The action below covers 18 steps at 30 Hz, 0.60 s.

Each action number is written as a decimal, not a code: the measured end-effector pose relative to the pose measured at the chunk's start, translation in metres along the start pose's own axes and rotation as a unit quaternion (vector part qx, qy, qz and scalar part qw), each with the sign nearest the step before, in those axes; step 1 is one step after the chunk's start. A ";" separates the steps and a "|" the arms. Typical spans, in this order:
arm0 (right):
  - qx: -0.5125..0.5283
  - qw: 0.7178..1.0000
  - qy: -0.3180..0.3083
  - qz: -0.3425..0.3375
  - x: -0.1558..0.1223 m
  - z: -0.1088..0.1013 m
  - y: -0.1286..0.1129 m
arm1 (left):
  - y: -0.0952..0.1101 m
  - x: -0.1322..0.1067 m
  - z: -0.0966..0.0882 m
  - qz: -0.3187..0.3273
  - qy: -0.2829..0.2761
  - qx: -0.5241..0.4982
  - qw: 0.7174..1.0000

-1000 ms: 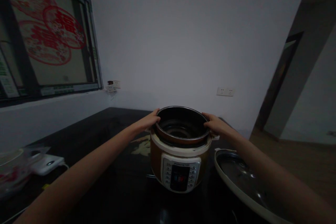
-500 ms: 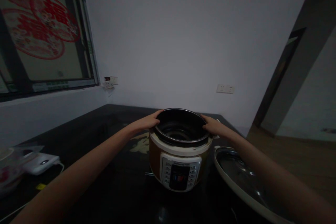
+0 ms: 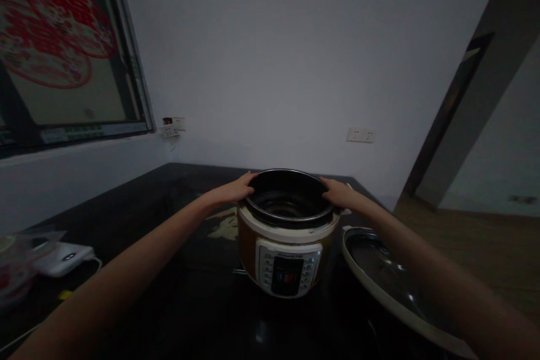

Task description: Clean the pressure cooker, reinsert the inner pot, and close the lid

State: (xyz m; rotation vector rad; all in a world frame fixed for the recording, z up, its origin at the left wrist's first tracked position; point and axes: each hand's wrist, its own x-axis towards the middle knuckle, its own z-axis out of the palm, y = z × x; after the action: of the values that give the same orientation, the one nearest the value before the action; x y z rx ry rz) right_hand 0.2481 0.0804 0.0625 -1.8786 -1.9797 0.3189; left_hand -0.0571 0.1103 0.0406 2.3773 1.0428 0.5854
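A brown and white electric pressure cooker (image 3: 287, 259) stands on a dark countertop (image 3: 169, 219), its control panel facing me. A dark inner pot (image 3: 290, 205) sits inside it, only the metal rim showing above the body. My left hand (image 3: 236, 188) grips the pot's rim on the left side. My right hand (image 3: 340, 192) grips the rim on the right side. Both hands have fingers curled over the edge.
The cooker's lid (image 3: 388, 281) lies upside down to the right of the cooker. A white device with a cable (image 3: 63, 256) and a plastic-wrapped item (image 3: 17, 270) sit at the far left. A window with red paper cuttings (image 3: 54, 39) is on the left; wall sockets (image 3: 360, 135) lie behind.
The inner pot has gone down from a raised, slightly tilted position until it sits in the cooker body. Both hands stayed on its rim. My view drifted slightly.
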 end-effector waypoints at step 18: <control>-0.019 1.000 0.011 -0.004 -0.008 0.005 -0.005 | 0.027 -0.012 0.002 -0.100 0.038 -0.110 0.988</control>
State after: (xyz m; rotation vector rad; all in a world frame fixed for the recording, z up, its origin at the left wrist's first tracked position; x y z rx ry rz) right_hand 0.2414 0.0728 0.0591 -1.8883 -1.9924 0.2580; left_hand -0.0483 0.0850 0.0522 2.0455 1.1694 0.6840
